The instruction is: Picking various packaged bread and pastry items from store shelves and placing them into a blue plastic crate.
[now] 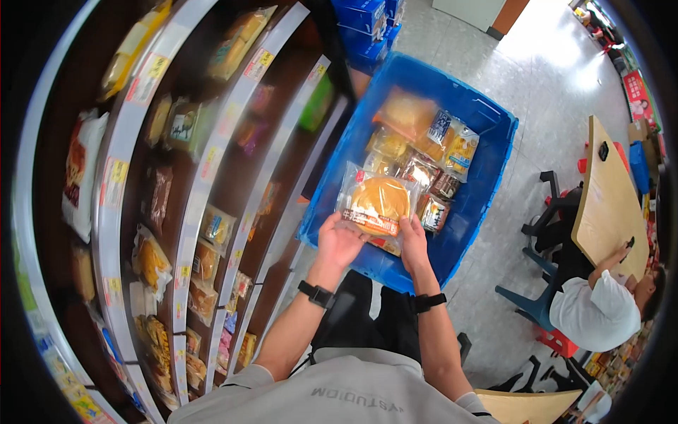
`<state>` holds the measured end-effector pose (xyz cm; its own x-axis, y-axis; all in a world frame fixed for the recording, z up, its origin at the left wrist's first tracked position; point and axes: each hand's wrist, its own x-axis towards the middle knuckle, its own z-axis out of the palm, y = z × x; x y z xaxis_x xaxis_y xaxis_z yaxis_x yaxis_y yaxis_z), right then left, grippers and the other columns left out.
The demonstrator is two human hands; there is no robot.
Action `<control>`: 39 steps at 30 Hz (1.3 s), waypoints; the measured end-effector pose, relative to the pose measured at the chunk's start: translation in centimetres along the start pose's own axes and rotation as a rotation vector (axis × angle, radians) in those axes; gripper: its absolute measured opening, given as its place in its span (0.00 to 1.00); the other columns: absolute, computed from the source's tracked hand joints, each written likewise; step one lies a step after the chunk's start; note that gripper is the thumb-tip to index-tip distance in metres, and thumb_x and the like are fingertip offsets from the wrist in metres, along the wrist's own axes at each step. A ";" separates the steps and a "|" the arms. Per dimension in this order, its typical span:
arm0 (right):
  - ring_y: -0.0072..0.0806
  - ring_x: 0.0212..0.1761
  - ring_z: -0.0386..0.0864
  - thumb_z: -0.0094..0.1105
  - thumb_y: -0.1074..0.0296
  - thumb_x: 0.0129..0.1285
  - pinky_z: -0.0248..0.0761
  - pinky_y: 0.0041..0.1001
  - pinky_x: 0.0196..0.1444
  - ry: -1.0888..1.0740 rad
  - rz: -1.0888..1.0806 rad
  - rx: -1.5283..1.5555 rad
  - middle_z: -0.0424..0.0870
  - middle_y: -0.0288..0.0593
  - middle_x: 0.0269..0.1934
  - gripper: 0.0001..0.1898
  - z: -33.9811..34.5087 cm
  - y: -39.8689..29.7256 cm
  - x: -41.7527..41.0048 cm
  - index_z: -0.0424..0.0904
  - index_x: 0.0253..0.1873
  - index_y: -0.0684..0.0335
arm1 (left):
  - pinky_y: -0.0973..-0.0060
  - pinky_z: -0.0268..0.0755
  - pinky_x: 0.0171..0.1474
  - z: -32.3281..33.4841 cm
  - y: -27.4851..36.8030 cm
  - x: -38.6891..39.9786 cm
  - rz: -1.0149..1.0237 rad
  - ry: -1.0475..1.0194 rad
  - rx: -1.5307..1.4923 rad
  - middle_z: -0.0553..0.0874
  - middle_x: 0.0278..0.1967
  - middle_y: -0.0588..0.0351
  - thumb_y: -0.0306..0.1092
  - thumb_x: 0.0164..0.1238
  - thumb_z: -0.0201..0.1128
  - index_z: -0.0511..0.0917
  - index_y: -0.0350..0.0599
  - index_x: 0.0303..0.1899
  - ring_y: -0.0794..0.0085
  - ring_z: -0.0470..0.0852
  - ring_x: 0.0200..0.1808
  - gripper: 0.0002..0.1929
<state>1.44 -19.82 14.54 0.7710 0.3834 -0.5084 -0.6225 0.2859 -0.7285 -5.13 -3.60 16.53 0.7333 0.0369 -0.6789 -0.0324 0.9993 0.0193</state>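
A round bun in a clear plastic wrapper (378, 204) is held over a blue plastic crate (482, 212). My left hand (339, 244) grips its lower left edge, and my right hand (414, 241) pinches the lower right edge. Beneath and beyond it in the crate lie several packaged breads, among them a yellow-printed pack (462, 152), a blue-labelled pack (437, 132), a brown wrapped pack (420, 169) and a small pack with dark writing (433, 212). The crate's near part is partly hidden by my hands and the bun.
Store shelves (212, 159) with wrapped breads and price tags rise on the left. Blue boxes (365, 26) stand beyond the crate. On the right, a person in a white shirt (596, 312) sits on a stool at a wooden table (609, 201); another table (529, 405) is lower right.
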 end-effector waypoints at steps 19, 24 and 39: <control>0.52 0.62 0.73 0.52 0.63 0.66 0.65 0.37 0.63 0.203 0.006 -0.692 0.75 0.63 0.58 0.31 -2.3 1.0 16.3 0.58 0.70 0.71 | 0.53 0.53 0.72 0.8 1.5 19.3 0.127 0.229 -0.085 0.69 0.67 0.45 0.40 0.71 0.47 0.66 0.37 0.63 0.54 0.67 0.68 0.24; 0.51 0.62 0.72 0.48 0.66 0.65 0.63 0.38 0.66 0.270 -0.163 -0.961 0.72 0.67 0.60 0.30 -4.5 2.7 17.8 0.57 0.69 0.76 | 0.55 0.51 0.73 0.9 0.8 21.1 0.177 0.137 -0.063 0.71 0.66 0.45 0.38 0.70 0.48 0.66 0.35 0.63 0.55 0.66 0.68 0.24; 0.43 0.56 0.77 0.44 0.74 0.64 0.68 0.32 0.59 0.130 -0.174 -0.702 0.76 0.59 0.56 0.27 -5.3 3.4 19.8 0.62 0.68 0.72 | 0.53 0.62 0.65 0.9 -0.4 22.3 0.200 0.488 0.251 0.75 0.56 0.48 0.37 0.69 0.52 0.71 0.43 0.55 0.59 0.72 0.60 0.17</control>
<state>15.24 -15.93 -0.46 0.8875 0.2641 -0.3777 -0.2914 -0.3132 -0.9039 11.82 -3.15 2.03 0.3301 0.2768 -0.9025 0.0670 0.9468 0.3149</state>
